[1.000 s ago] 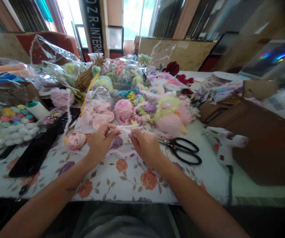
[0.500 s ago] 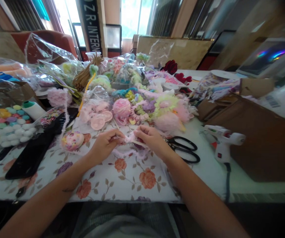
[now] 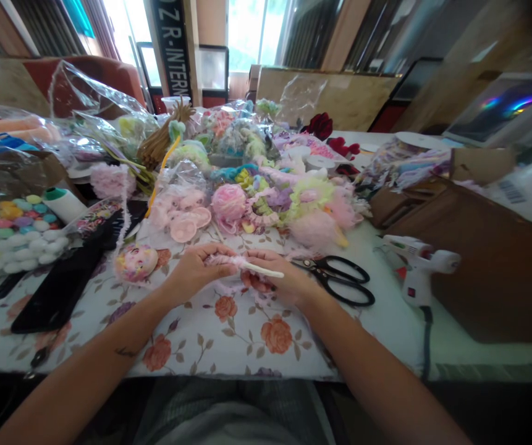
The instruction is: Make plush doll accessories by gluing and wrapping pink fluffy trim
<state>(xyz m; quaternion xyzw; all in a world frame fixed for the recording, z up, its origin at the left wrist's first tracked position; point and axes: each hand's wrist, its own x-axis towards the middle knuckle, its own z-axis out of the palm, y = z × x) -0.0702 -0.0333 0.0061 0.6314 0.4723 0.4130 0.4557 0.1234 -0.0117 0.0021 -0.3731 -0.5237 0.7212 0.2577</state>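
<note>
My left hand [image 3: 196, 270] is closed round the left end of a thin white stick [image 3: 262, 271] wrapped in fluffy pale-pink yarn [image 3: 223, 261]. The bare end of the stick pokes out to the right. My right hand [image 3: 280, 279] lies under the stick, its fingers curled on the yarn and stick. Loose pink yarn trails on the floral tablecloth [image 3: 228, 334] below both hands. A round pink doll-face piece [image 3: 135, 262] sits just left of my left hand.
Black scissors [image 3: 337, 279] lie right of my right hand, and a white glue gun [image 3: 416, 267] beyond them. A brown cardboard box [image 3: 479, 259] stands at the right. Pastel fluffy flowers [image 3: 266, 198] are heaped behind. A pompom bag [image 3: 10, 238] and a black case [image 3: 59, 284] lie left.
My hands have drawn together over the stick. The right hand has turned from pulling the yarn taut to lying under the stick, whose bare white end now shows at the right.
</note>
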